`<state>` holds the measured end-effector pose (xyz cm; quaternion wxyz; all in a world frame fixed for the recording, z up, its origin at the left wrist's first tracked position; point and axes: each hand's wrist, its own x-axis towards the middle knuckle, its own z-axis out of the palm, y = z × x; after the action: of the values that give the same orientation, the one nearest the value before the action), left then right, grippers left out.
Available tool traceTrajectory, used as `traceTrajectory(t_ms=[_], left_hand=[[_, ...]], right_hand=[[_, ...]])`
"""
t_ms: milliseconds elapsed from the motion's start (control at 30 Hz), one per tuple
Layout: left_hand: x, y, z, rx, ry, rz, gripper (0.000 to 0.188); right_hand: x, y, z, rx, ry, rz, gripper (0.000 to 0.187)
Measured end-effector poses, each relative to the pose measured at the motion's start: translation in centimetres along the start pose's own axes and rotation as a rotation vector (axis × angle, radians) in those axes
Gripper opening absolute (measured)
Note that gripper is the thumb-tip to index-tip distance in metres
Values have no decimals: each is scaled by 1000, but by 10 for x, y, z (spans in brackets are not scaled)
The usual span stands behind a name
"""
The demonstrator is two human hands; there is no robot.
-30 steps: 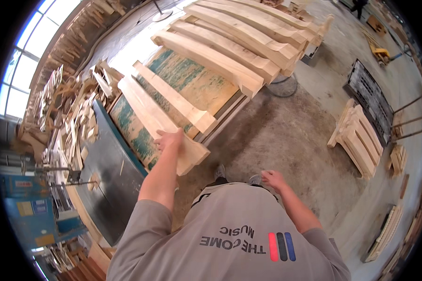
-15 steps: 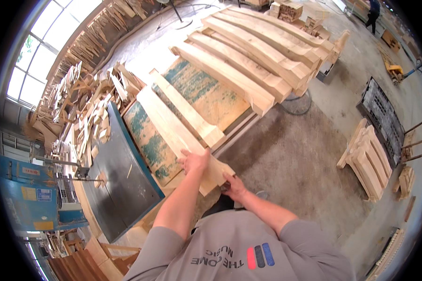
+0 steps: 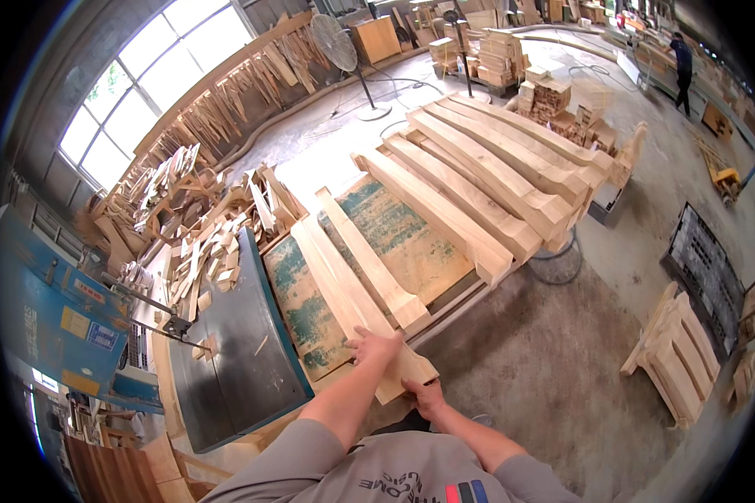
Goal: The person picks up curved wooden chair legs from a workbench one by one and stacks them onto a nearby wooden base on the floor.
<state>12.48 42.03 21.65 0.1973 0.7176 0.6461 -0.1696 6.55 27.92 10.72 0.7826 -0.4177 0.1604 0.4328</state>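
Observation:
A long pale wooden beam (image 3: 337, 281) with a flared near end lies on the worn green-and-tan tabletop (image 3: 377, 214), and its near end juts past the table edge towards me. My left hand (image 3: 376, 345) grips it from above, fingers bent over its left edge. At the near end, my right hand (image 3: 426, 397) holds the right corner, some of its fingers hidden underneath. Just to the right lies a narrower wooden piece (image 3: 373, 264), apart from the beam. Farther right, several similar shaped beams (image 3: 445, 214) lie side by side.
A black machine table (image 3: 235, 352) adjoins on the left, with a blue machine (image 3: 50, 310) beyond. Offcuts (image 3: 214, 260) are heaped behind it. Shaped wooden parts (image 3: 675, 360) stand on the floor at right. A standing fan (image 3: 335, 46) and a distant person (image 3: 682, 71) are farther back.
The view has tipped up, so more of the room shows. The beam now shows a lengthwise edge and seems slightly rolled. Both hands keep their hold near its end.

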Motion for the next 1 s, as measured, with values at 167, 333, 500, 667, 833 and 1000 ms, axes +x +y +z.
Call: traceTrajectory(t_ms=[167,333,500,667,833,1000], left_hand=[[-21,-2,18,-16,-17,22,117],[-56,-16,56,-74,-76,152,117],[-86,-50,51,13,-363,481,96],[-57,-60,0,-49,-486,1031,46],[102,-21,-33,-80,73,728,87],[237,31,-76,118,182,614,91]], right_hand=[[2,7,-41,-33,-69,-108,54],[-43,-29,-90,-45,24,4,56],[-85,-60,-144,-39,-33,-57,58],[-131,-93,-188,-107,107,5,63],[-144,-95,-199,-27,93,-90,67],[-141,-79,-209,20,266,-163,58]])
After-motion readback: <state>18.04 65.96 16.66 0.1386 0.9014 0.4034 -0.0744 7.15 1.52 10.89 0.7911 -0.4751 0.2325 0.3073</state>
